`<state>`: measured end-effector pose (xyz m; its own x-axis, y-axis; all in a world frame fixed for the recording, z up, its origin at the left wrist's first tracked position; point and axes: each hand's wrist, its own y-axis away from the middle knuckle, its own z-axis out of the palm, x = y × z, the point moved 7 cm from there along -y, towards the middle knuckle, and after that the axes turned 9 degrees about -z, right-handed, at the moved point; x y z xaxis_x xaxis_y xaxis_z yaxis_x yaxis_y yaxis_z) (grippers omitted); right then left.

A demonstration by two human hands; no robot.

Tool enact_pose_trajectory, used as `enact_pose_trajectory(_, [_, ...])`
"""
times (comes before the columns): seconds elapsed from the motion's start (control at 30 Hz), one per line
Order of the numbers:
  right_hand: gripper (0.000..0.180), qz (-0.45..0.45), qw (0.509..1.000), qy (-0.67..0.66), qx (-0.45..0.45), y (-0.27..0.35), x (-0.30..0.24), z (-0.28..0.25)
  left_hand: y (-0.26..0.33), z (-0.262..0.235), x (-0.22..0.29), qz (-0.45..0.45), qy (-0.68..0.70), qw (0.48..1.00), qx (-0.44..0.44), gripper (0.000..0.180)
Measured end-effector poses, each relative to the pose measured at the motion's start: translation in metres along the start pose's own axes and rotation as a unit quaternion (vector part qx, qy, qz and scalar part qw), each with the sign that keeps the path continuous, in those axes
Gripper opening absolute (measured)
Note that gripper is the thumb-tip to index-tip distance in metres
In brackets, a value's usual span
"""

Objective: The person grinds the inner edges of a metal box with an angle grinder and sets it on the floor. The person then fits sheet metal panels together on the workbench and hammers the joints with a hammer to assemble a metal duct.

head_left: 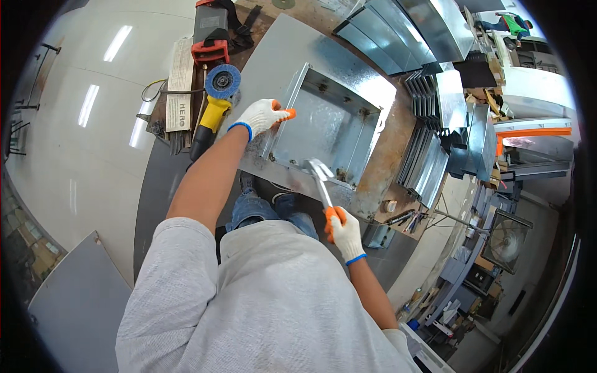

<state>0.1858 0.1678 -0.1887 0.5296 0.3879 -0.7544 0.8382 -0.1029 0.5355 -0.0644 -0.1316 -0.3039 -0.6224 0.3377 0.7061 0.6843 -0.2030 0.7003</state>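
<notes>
A: Fingers?
B: Right hand: wrapped round the handle of the hammer. Left hand: at the left wall of the metal box — gripping or merely resting, cannot tell.
A: Box position?
B: On the workbench, before the person; hammer head at its near edge.
A: Risks?
B: Judged: poor aim could dent the rim; weak bracing, let the box skid. Farther left, the angle grinder — a careless forearm might nudge it.

Grinder left of metal tray, panels right.
</notes>
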Motion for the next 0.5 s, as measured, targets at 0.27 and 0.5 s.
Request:
enact_pose_trajectory(0.27, [0.043,0.134,0.972,-0.148,0.124,0.071,0.060,-0.051,0.071,0.037,-0.065,0.083,-0.018,0.992,0.093,0.055])
enact_pose_trajectory(0.5, [0.047,0.151,0.943,-0.206,0.213,0.103,0.090,-0.084,0.133,0.053,-0.135,0.043,-0.109,0.987,0.105,0.056])
